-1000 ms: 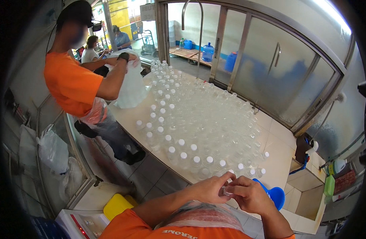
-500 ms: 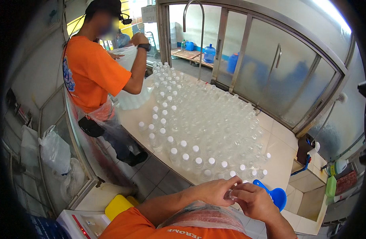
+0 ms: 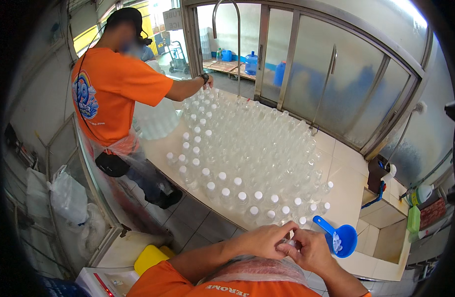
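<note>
My left hand [image 3: 267,241] and my right hand [image 3: 310,249] meet close to my body at the table's near edge. Their fingers are closed around the top of a small clear plastic bottle [image 3: 290,242], most of it hidden by the hands. Right beside my right hand is a blue dipper [image 3: 353,243] holding several white caps [image 3: 338,243]. Just beyond my hands stand white-capped bottles [image 3: 257,195], upright along the near and left sides of a large packed group. The clear bottles [image 3: 267,143] in the middle appear uncapped.
A person in an orange shirt [image 3: 113,84] stands at the table's left, one hand over the far-left bottles, near a bulky clear plastic pack [image 3: 155,121]. A tiled basin [image 3: 386,242] lies right, a curved metal pipe [image 3: 239,54] behind. A yellow container [image 3: 148,260] sits lower left.
The other person has lowered an arm from the raised plastic to the far-left bottles. My view has shifted slightly, showing more of the dipper and its caps. My hands stay together, fingers slightly shifted.
</note>
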Demonstrator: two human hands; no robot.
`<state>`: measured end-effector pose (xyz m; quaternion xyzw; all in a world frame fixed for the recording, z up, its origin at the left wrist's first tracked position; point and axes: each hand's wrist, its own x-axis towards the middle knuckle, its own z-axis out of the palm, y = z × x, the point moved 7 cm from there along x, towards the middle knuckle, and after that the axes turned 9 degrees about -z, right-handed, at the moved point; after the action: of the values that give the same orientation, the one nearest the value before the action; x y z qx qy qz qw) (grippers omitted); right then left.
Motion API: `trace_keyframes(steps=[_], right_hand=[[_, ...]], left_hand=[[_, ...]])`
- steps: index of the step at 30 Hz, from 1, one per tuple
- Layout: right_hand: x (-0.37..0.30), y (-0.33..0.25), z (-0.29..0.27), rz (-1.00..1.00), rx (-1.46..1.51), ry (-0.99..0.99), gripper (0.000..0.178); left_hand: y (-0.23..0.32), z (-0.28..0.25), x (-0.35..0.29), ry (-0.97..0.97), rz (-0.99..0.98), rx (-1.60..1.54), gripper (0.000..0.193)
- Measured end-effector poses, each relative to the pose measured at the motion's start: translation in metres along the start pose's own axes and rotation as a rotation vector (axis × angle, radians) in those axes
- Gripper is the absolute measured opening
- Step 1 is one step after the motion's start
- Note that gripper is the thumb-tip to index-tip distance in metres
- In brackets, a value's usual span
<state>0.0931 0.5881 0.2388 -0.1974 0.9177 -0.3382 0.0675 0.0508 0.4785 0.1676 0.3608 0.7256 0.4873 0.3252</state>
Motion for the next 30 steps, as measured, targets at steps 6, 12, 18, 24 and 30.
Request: trace_keyframes(steps=[6,12,18,24,30], right_hand=[[0.003,-0.019,-0.006,-0.378,-0.163,0.16,0.032],[0.005,0.004,0.005,-0.077,-0.022,0.133,0.03],[0.007,-0.024,-0.006,-0.477,-0.16,0.066,0.03],[0.0,-0.034,-0.015,-0.838,-0.56,0.13,0.027],[-0.001,-0.003,-0.009,-0.587,-0.414,0.288,0.022]], left_hand=[[0.001,-0.006,0.001,0.008,-0.059,-0.078,0.07],[-0.006,-0.009,-0.005,0.172,-0.232,0.088,0.073],[-0.009,-0.013,-0.001,-0.109,-0.069,-0.092,0.077],[0.015,0.003,0.02,-0.317,0.34,-0.115,0.069],[0.02,0.007,0.024,-0.262,-0.049,0.011,0.059]])
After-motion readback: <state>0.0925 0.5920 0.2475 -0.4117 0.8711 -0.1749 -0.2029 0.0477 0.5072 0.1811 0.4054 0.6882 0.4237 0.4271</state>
